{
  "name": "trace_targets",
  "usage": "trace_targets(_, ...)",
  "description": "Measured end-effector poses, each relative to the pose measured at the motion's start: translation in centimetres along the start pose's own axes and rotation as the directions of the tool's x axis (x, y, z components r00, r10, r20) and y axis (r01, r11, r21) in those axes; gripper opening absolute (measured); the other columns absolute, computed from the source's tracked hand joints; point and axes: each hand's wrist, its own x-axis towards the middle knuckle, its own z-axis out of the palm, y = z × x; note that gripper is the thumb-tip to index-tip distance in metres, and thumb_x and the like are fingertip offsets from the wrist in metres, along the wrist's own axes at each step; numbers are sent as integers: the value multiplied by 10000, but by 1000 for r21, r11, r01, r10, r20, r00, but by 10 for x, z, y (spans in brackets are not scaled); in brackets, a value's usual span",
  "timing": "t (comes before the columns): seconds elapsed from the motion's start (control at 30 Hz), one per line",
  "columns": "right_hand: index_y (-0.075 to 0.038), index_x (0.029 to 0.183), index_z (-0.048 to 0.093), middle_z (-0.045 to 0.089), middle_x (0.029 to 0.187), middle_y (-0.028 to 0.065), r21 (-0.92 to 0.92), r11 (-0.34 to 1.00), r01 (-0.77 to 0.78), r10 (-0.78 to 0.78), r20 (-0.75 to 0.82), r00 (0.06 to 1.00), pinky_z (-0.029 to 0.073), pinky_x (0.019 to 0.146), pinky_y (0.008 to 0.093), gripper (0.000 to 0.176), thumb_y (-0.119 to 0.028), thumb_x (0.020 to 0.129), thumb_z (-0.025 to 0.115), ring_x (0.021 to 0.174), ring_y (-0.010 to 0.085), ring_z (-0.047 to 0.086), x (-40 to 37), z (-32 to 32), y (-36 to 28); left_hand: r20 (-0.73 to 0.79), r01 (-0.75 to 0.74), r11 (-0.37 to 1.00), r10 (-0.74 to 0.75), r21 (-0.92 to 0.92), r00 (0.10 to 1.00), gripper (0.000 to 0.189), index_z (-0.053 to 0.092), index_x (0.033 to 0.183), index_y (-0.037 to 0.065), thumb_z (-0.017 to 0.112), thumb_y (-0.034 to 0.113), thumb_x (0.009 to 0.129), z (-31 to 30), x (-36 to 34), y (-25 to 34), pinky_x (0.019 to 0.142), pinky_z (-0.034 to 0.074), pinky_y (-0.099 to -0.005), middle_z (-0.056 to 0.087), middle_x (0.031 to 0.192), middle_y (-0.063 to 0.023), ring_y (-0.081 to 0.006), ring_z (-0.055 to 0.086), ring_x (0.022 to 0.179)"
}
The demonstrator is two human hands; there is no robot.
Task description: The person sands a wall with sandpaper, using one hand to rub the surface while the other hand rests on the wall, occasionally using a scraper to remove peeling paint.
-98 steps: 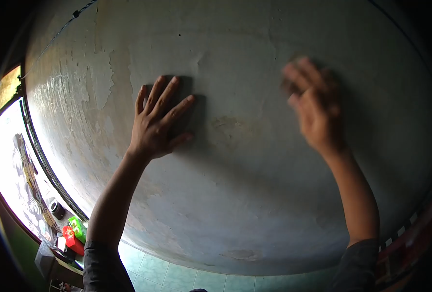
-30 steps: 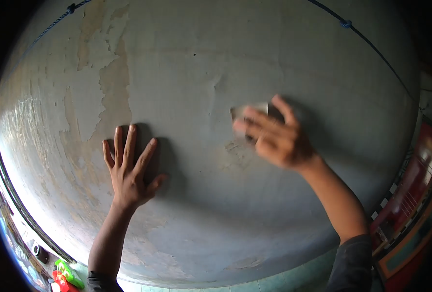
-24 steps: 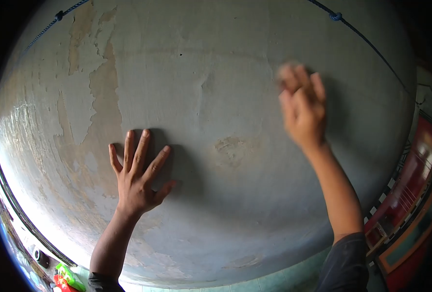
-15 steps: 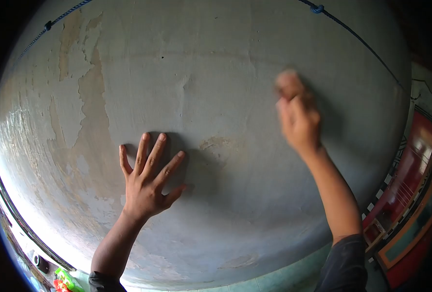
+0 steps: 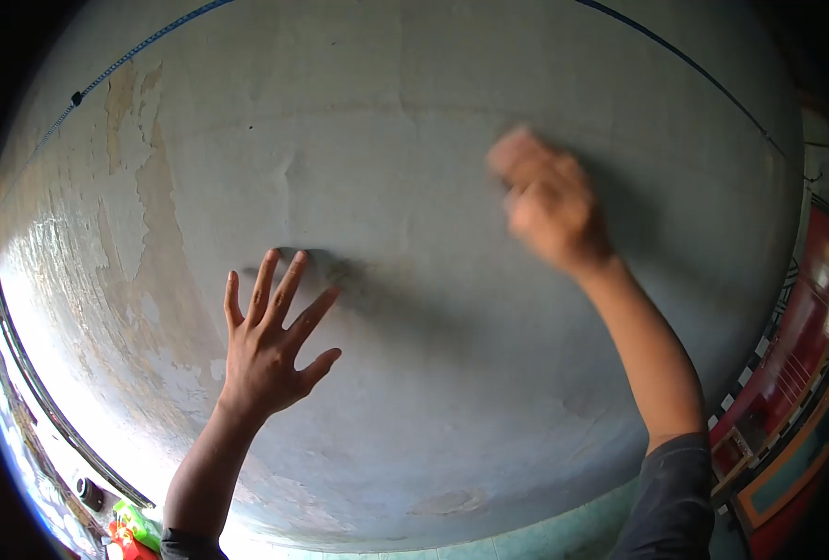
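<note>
One peeling wall (image 5: pixel 424 243) lies just beyond the left hand (image 5: pixel 270 359), fingers spread wide, and, higher up, the blurred right hand (image 5: pixel 555 207), fingers bunched, contents indiscernible.

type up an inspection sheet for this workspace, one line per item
surface: grey wall, with peeled patches on the left
job's things: anything in the right hand is too blurred to tell
clutter: red item and green item, bottom left
hands: left hand spread open; right hand bent, blurred by motion
cables: no clear cable; knotted blue rope, upper left
surroundings: tiled floor below, red panel at right
</note>
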Motion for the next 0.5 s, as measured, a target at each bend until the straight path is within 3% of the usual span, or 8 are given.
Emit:
trace_targets(0.03,-43,799,549,713,1229,154,-128,969,-210,196,-112,974,530,883,450,142,-22,879,664,1230,337,653,-4,-6,17,16,11,1000,-11,4,1000,800,575,1434,298,901,322,704,-3,4,6,1248,88,-652,240,1687,-91,-341,141,1575)
trace_targets(0.13,-42,789,549,708,1228,163,-41,992,-118,116,-41,992,535,898,456,151,-50,904,647,1224,348,654,-24,-13,21,15,55,998,-55,-11,998,803,574,1434,299,903,320,702,-1,17,29,1246,93,-655,235,1688,-92,-350,131,1576)
trace_targets(0.17,-39,802,554,715,1212,162,-43,996,84,-82,32,996,540,913,467,145,-58,906,654,1214,337,660,-34,-13,4,2,59,998,-59,-14,998,804,573,1434,300,904,322,702,2,24,41,1245,96,-656,234,1688,-93,-353,128,1576)
trace_targets(0.27,-28,821,570,720,1216,160,213,931,297,-321,89,943,540,924,488,127,-57,918,646,1216,329,661,-58,-26,20,-11,61,998,-61,-23,998,809,571,1435,307,908,328,699,12,46,77,1242,99,-659,228,1690,-98,-364,119,1575)
trace_targets(0.33,-27,851,602,733,1211,116,-62,998,18,-17,24,1000,541,957,488,110,-81,936,648,1198,303,675,-63,-46,74,-9,55,998,-55,-23,998,816,569,1435,313,912,334,695,18,61,101,1241,98,-662,224,1691,-101,-371,116,1574)
trace_targets(0.4,-28,861,611,738,1204,92,-222,939,-264,236,-147,961,543,974,481,103,-90,934,648,1172,288,688,-69,-54,106,-25,54,998,-54,-29,998,822,566,1437,317,916,339,693,25,71,121,1241,96,-659,214,1692,-108,-374,107,1575)
trace_targets(0.43,-26,882,614,739,1194,97,-172,965,-199,189,-72,979,533,999,479,73,-65,908,670,1170,301,686,-72,-56,94,-24,59,998,-59,-26,998,824,564,1439,317,916,340,694,26,76,131,1242,96,-658,211,1693,-110,-374,104,1576)
trace_targets(0.5,-13,930,645,725,1236,119,172,978,121,-141,110,984,522,1024,462,48,-53,947,623,1225,304,659,-93,-53,48,-21,72,997,-72,-16,997,844,543,1457,314,914,330,700,29,82,144,1241,95,-657,198,1696,-115,-375,95,1577)
